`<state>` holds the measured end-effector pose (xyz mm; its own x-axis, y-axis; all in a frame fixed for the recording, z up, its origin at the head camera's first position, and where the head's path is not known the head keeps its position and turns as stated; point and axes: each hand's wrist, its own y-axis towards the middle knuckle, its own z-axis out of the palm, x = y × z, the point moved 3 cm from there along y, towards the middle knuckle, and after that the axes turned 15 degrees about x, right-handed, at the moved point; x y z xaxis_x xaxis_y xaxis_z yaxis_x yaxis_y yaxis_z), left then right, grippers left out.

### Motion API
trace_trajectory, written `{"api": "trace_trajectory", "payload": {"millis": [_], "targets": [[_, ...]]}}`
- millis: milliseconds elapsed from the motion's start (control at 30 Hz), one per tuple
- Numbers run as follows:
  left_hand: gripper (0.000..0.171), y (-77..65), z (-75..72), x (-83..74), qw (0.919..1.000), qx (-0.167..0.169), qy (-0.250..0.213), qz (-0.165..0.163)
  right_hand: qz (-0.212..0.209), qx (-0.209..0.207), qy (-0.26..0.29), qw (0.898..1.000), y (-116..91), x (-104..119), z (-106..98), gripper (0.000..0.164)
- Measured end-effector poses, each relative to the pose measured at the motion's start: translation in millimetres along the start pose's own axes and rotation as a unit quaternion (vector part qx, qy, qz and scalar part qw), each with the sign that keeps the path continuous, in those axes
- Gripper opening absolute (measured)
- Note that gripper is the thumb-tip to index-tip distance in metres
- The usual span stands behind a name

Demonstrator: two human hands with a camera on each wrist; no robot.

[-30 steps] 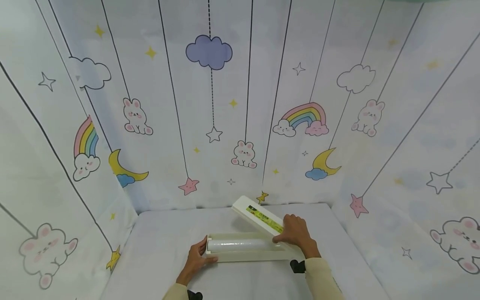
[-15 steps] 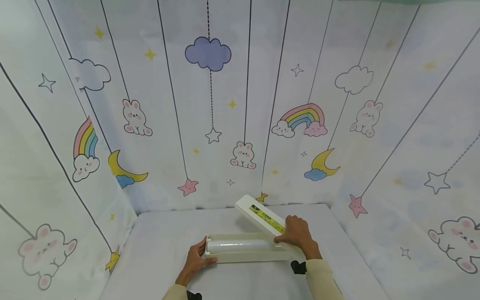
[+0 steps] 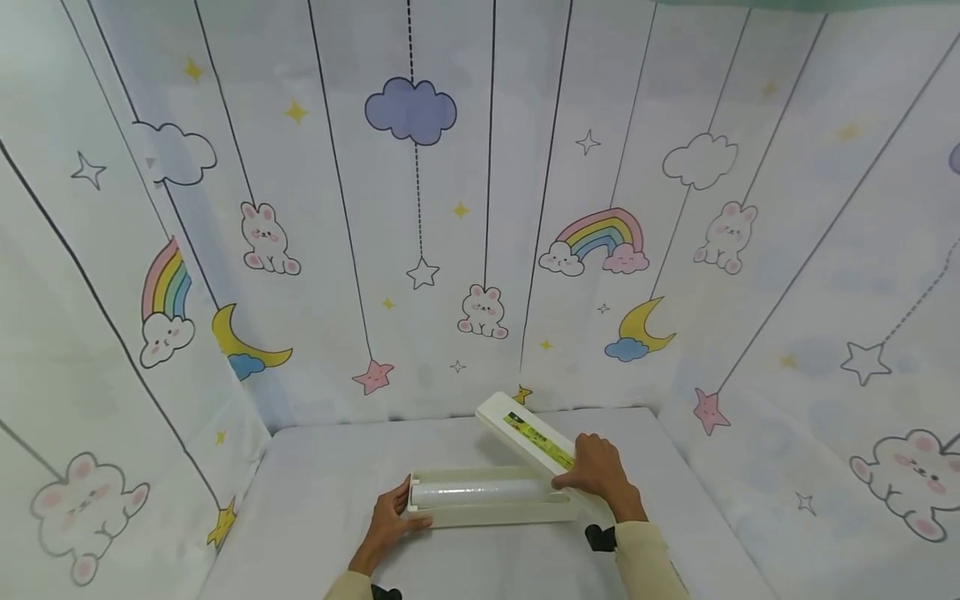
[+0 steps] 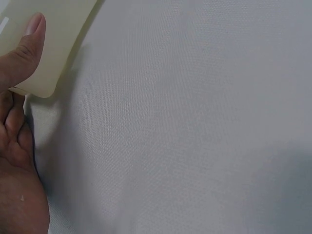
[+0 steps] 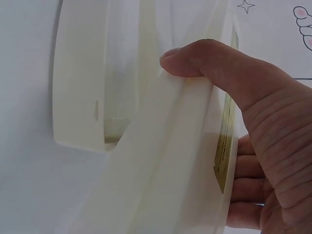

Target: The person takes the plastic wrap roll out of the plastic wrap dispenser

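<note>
A cream, long plastic-wrap dispenser box [image 3: 495,512] lies on the table with its top uncovered, and a roll of clear plastic wrap [image 3: 480,492] rests inside it. My left hand [image 3: 387,521] grips the box's left end, with the thumb on the front wall. In the left wrist view that thumb [image 4: 31,48] lies on the cream wall. The lid [image 3: 517,433], with a green and yellow label, is tilted over the right part of the box. My right hand [image 3: 597,471] holds it, thumb [image 5: 195,58] on one edge and fingers round the other side.
A white cloth [image 3: 322,500] covers the table. Behind and beside it hang white curtains [image 3: 337,208] printed with clouds, rabbits, stars and rainbows. Black straps [image 3: 600,537] sit at the wrists, by the cream sleeves [image 3: 648,558].
The head view has shifted slightly. The lid's raised end has moved a little to the right, still in the right hand. The left hand keeps its grip on the box.
</note>
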<state>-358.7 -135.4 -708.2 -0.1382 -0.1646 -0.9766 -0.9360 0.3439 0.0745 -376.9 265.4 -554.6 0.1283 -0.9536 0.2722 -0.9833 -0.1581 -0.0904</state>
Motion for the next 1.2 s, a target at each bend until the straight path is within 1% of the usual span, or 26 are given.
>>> {"api": "trace_trajectory", "payload": {"millis": [100, 233, 333, 467, 533, 633, 767, 967, 1200], "targets": [[0.101, -0.7, 1.0, -0.6, 1.0000, 0.006, 0.002, 0.004, -0.004, -0.009, 0.006, 1.000, -1.9, -3.7, 1.0, 0.060], [0.101, -1.9, 2.0, -1.3, 0.9999, 0.009, -0.008, 0.010, -0.005, -0.019, 0.010, 1.000, -6.6, -7.1, 1.8, 0.058], [0.101, -1.7, 1.4, 0.9, 0.9998, 0.005, -0.014, 0.010, -0.002, -0.020, 0.011, 1.000, -10.5, -8.6, 1.9, 0.059], [0.100, -2.0, 0.7, 1.5, 0.9999, 0.005, -0.001, 0.010, -0.002, -0.022, 0.013, 1.000, -15.5, -10.2, 2.0, 0.059], [0.100, -2.7, 0.8, -0.7, 0.9999, 0.005, 0.003, 0.012, -0.004, -0.024, 0.014, 1.000, -17.1, -11.1, 2.2, 0.059], [0.100, -2.8, 1.4, -3.2, 0.9999, 0.003, 0.005, 0.013, 0.001, -0.024, 0.011, 1.000, -16.5, -13.7, 3.3, 0.059], [0.099, -2.6, 2.5, -5.6, 0.9998, 0.010, 0.006, 0.014, 0.011, -0.025, 0.008, 1.000, -15.2, -16.5, 3.0, 0.059], [0.100, -2.7, 1.4, -5.5, 1.0000, 0.004, -0.007, 0.002, 0.007, -0.032, 0.008, 0.999, -16.4, -17.8, 2.5, 0.059], [0.098, -2.1, 0.6, -5.7, 0.9999, 0.009, 0.001, 0.007, 0.004, -0.037, 0.012, 0.999, -15.0, -19.6, 4.4, 0.059]]}}
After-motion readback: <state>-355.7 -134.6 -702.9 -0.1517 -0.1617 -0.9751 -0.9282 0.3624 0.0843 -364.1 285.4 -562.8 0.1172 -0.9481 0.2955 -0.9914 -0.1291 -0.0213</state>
